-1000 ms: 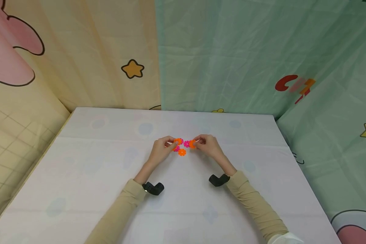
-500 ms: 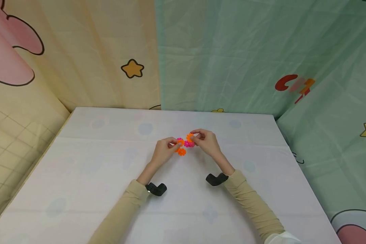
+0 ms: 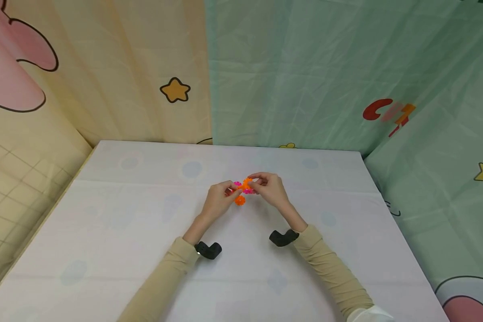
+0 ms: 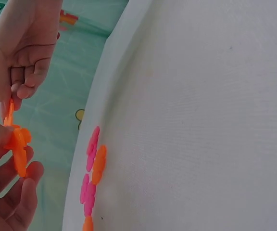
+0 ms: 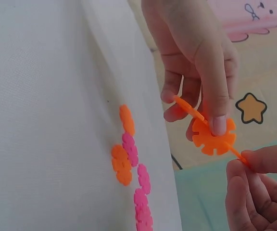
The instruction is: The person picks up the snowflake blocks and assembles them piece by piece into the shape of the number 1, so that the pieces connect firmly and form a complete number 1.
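My left hand (image 3: 219,199) pinches orange notched plastic discs, snowflake-style building discs joined at an angle. One disc (image 5: 215,138) faces the camera in the right wrist view, under the left thumb; another (image 5: 188,107) shows nearly edge-on. My right hand (image 3: 273,190) pinches a further orange disc (image 5: 236,153) between thumb and forefinger. Its edge meets the face-on disc at a slot, held above the table. In the left wrist view the right hand (image 4: 25,53) is above the left hand (image 4: 6,183), with the orange discs (image 4: 20,144) between them.
Loose pink discs (image 5: 144,179) and orange discs (image 5: 121,164) lie on the white-covered table (image 3: 145,250) below the hands. One orange disc (image 3: 239,200) lies nearest the body. Printed curtains (image 3: 306,80) stand behind the table.
My right hand has lifted an orange disc from beside the pink ones and carried it left to the left hand's discs. The left hand has shifted slightly right.
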